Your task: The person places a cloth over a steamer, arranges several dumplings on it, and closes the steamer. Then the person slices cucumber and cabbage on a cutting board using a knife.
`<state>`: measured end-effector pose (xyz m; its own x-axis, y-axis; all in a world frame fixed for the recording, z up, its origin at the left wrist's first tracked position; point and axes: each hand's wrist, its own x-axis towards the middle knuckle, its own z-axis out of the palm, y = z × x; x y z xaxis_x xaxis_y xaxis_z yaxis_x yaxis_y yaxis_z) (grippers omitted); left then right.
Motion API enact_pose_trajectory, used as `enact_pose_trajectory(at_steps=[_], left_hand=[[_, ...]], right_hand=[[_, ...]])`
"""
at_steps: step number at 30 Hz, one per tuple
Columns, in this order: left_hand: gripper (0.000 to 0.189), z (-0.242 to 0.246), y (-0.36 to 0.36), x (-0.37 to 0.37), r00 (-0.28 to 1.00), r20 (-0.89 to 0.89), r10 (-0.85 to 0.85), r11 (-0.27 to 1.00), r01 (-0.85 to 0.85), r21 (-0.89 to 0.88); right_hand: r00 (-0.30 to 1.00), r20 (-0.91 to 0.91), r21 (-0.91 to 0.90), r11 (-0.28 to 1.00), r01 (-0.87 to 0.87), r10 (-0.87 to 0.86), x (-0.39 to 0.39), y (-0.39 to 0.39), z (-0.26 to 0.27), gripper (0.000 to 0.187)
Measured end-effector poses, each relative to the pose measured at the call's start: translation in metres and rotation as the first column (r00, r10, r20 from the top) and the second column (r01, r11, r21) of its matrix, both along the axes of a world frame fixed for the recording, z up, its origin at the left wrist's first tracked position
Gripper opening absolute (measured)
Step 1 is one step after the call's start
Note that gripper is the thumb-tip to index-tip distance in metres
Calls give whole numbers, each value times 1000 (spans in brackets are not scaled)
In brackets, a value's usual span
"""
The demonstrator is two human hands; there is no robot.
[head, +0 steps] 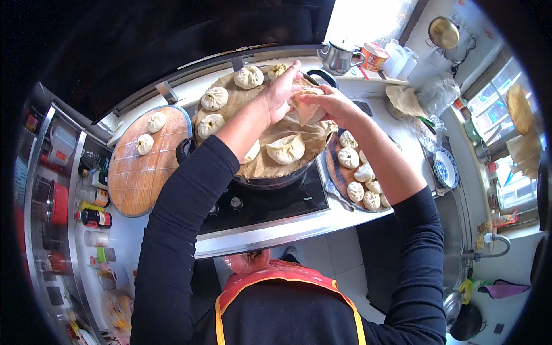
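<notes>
A large round steamer pot, lined with a tan cloth, stands before me. Pleated buns sit around its left and far sides, and a crescent-shaped dumpling lies near the front. Over the cloth's right half, my right hand grips a pale, folded dough piece, which looks like another dumpling. My left hand is beside it, one digit pointing up. Its other fingers come close to the dough; whether they grip it is hidden.
A round wooden board with two buns is left of the stove. On the right, a round board carries several buns under my right forearm. A metal pot stands behind, near the steamer's handle. A patterned bowl is farther right.
</notes>
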<state>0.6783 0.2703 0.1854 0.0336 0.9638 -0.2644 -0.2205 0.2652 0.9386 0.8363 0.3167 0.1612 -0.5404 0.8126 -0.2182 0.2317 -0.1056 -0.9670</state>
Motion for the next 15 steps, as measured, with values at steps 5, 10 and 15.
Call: enact_pose_trajectory(at_steps=[5, 10, 15], left_hand=[[49, 6, -49, -61, 989, -34, 142, 931, -122, 344], [32, 3, -135, -206, 893, 7, 450, 729, -372, 575], [39, -37, -214, -366, 468, -376, 800, 600, -596, 534]], right_hand=[[999, 31, 63, 997, 38, -40, -3, 8, -19, 81], [926, 377, 412, 899, -150, -19, 5, 15, -29, 59], [723, 601, 750, 554, -361, -342, -36, 8, 18, 37]])
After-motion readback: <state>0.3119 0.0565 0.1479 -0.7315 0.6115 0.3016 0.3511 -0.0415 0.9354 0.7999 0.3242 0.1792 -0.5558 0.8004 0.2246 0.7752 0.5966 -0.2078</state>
